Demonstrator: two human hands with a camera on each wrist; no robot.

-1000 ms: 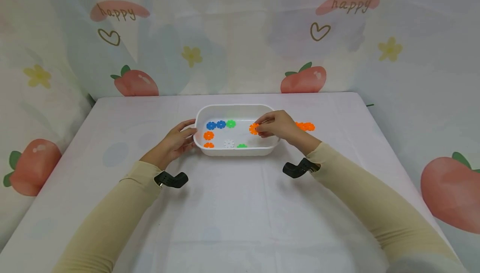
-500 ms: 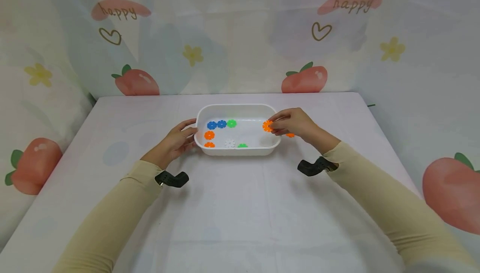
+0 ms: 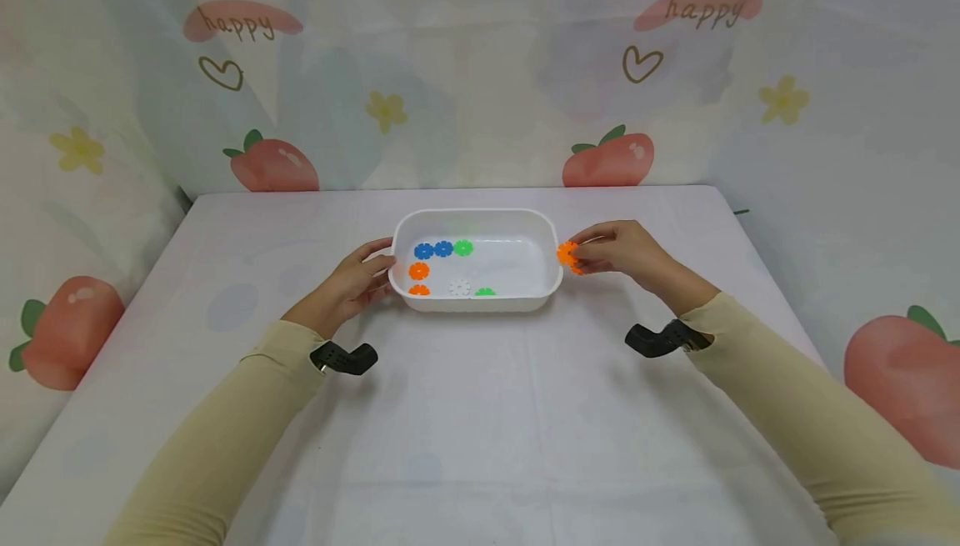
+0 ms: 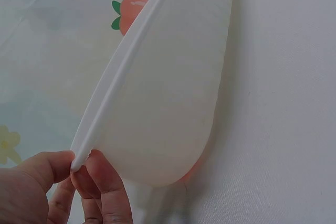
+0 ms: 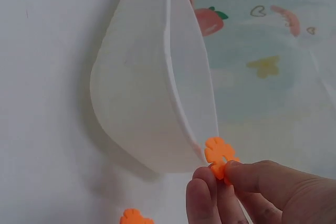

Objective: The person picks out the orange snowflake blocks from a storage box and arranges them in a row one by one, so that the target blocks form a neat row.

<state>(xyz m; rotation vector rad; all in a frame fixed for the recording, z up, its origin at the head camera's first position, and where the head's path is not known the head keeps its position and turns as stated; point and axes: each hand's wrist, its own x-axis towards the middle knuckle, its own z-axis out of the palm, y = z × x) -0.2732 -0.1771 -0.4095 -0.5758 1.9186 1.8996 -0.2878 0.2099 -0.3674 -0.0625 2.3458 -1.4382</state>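
My left hand [image 3: 358, 286] grips the left end of a white plastic tray [image 3: 472, 304]; in the left wrist view, thumb and fingers [image 4: 107, 182] pinch its rim. Just outside the tray's right rim, my right hand [image 3: 622, 250] pinches an orange snowflake disc [image 5: 216, 151] between thumb and fingertips. Inside the tray lie two blue discs [image 3: 423, 251], a green disc [image 3: 463, 247] beside them, and an orange disc [image 3: 418, 271]. Nearer the front wall are another orange disc, a white disc [image 3: 460, 288] and a second green one, partly hidden by the rim.
Below the right hand, another orange disc [image 5: 136, 217] lies on the white tablecloth [image 3: 465, 413], cut off by the frame edge in the right wrist view. Printed fabric [image 3: 480, 71] with strawberries and flowers hangs behind the table and along both sides.
My right hand has moved right, carrying the orange snowflake disc from above the tray's interior to outside its right rim. The left hand and the tray stay in place.
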